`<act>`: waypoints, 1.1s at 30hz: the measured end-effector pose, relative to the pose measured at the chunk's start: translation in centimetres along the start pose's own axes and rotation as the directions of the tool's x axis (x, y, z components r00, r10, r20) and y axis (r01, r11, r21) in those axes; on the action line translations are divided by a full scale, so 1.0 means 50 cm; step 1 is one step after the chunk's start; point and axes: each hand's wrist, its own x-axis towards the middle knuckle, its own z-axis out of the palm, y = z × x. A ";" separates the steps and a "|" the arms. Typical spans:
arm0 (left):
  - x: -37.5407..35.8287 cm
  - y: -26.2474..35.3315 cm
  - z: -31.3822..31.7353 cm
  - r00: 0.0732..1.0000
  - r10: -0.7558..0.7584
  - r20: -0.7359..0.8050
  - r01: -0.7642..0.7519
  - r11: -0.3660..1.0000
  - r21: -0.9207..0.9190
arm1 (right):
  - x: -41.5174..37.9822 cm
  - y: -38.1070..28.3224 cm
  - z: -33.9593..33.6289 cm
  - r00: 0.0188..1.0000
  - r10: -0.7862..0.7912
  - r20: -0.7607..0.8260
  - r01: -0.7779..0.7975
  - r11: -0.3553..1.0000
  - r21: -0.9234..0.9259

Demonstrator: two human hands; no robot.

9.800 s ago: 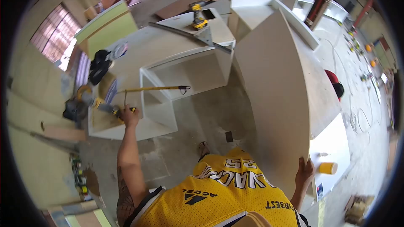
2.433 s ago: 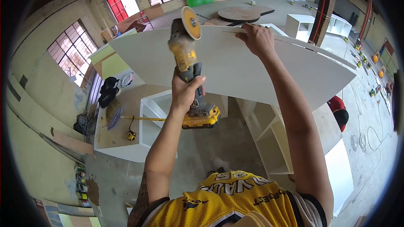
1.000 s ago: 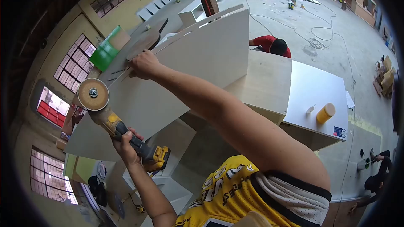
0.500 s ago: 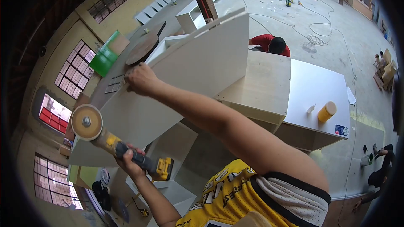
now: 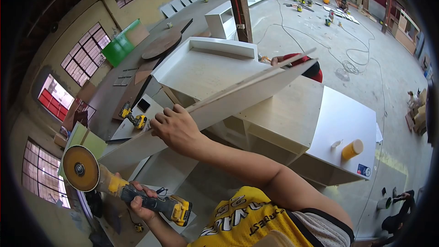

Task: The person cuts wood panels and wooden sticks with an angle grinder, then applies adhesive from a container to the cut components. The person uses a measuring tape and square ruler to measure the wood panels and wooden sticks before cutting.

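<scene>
My left hand [image 5: 142,200] is wrapped round the body of a yellow-and-black cordless angle grinder [image 5: 120,187]. Its brown disc [image 5: 81,169] faces me at the lower left, apart from the board. With fingers curled over the upper edge, my right hand [image 5: 177,130] grips a long white board [image 5: 256,97]. The board is tilted, its far end rising to the right across a pale wooden cabinet [image 5: 286,110]. Part of its near end is hidden behind my right hand and the grinder.
A cordless drill [image 5: 132,116] and a dark phone [image 5: 144,105] lie on a white panel beyond the board. A yellow bottle [image 5: 352,149] stands on the white cabinet top [image 5: 350,123]. A person in red [image 5: 315,74] is behind the board's far end. Cables [image 5: 350,66] cross the floor.
The board has tipped so its broad face shows less, uncovering the cabinet, drill and phone behind it. My right hand has moved lower and rightward with it. The grinder sits lower in view.
</scene>
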 end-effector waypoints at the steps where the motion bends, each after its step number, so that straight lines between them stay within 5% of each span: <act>1: -0.006 0.000 -0.003 1.000 0.000 0.004 0.000 1.000 0.000 | -0.008 -0.005 -0.005 1.000 -0.015 0.004 0.015 1.000 0.002; 13: -0.033 0.012 -0.017 0.999 0.004 -0.043 -0.001 0.999 0.052 | -0.055 -0.026 -0.017 0.999 -0.039 0.034 0.038 0.999 0.036; 15: -0.039 -0.011 -0.060 0.985 -0.126 -0.117 0.125 0.992 -0.014 | -0.050 -0.018 -0.015 0.999 -0.037 0.022 0.037 0.999 -0.005; 18: -0.030 -0.034 -0.065 0.945 -0.144 -0.293 0.191 0.972 0.137 | -0.025 0.006 0.004 1.000 -0.004 0.021 0.004 1.000 0.015; 20: 0.017 0.026 0.025 0.967 -0.028 -0.253 0.115 0.936 0.333 | 0.026 0.023 0.010 1.000 -0.008 0.028 0.008 1.000 0.021; 23: 0.085 0.041 0.053 0.978 0.037 -0.208 0.039 0.937 0.347 | 0.093 0.046 0.017 0.999 -0.016 0.039 0.017 1.000 -0.017; 33: 0.219 0.003 0.091 0.995 -0.080 -0.053 0.095 0.892 0.443 | 0.194 0.116 0.049 0.990 0.066 0.127 -0.053 0.994 -0.097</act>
